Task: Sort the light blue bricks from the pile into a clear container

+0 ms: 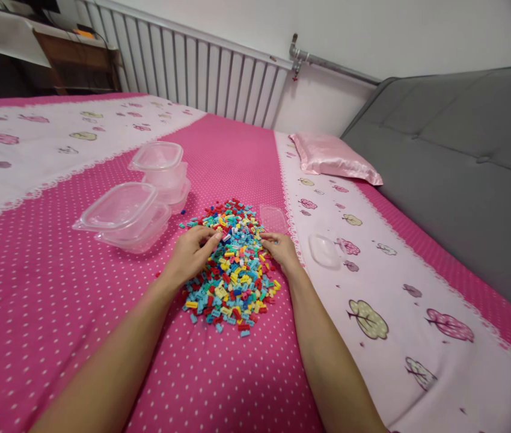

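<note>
A heap of small toy building bricks in red, yellow, blue, teal and white lies on the pink dotted bedspread. At its upper left edge is my left hand, its thumb and forefinger tips drawn close together over the bricks. Across the heap, my right hand touches the right edge with thumb and fingers pinched. Whatever sits between the fingertips of either hand is too small to make out. A few loose bricks are scattered around the heap's rim.
Clear plastic containers stand to the left, in a near stack and a farther stack. Flat clear pieces lie right of the heap: one behind my right hand, another on the white strip. Beyond are a pink pillow, grey headboard and radiator.
</note>
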A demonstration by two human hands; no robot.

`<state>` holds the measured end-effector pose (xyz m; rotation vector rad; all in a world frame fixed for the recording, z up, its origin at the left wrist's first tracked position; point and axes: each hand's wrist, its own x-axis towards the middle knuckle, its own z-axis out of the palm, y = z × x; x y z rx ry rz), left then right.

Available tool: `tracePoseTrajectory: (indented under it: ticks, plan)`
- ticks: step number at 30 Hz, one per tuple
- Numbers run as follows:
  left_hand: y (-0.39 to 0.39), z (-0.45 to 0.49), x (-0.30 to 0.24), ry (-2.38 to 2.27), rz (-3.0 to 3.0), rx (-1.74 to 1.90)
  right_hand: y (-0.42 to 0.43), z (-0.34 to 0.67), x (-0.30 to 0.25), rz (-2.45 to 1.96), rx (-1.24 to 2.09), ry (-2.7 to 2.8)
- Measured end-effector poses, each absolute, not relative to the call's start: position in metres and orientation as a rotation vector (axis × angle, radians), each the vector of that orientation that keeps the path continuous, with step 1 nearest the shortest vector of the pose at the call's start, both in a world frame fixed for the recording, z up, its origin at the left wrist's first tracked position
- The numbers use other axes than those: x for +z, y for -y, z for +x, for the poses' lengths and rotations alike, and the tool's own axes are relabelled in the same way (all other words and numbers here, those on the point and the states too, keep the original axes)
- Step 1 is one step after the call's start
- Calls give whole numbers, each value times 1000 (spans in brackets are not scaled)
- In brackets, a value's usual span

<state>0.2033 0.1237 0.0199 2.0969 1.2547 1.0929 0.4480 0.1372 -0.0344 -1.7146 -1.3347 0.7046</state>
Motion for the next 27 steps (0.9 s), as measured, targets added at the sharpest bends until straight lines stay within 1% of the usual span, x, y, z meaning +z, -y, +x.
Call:
tracePoseTrajectory:
  ticks: [4, 8, 11, 14, 17, 19, 22, 27]
  plan:
    - [-124, 204, 20, -1255, 2095, 1094, -141, 448, -39, -1752, 648, 1407]
    - [-123, 204, 21, -1254, 2078, 1111, -143, 446, -44, -1752, 619, 1313]
    - [-121, 205, 24, -1277, 2076, 1147, -141, 442, -40, -1582, 789, 1118]
    - [-114, 204, 25, -1291, 2122, 1261, -135, 438, -30, -1368, 1009, 877]
    - [-101, 198, 26, -1299, 2153, 1409, -124, 435, -19, -1228, 1110, 691]
    - [-90, 191, 27, -1317, 2182, 1457, -116, 435, -15, -1170, 1119, 625]
    - [-72, 171, 29, -1327, 2308, 1365, -104, 438, -13, -1092, 1118, 536]
    - [-54, 115, 35, -1364, 2626, 896, -90, 445, -12, -1077, 1142, 522]
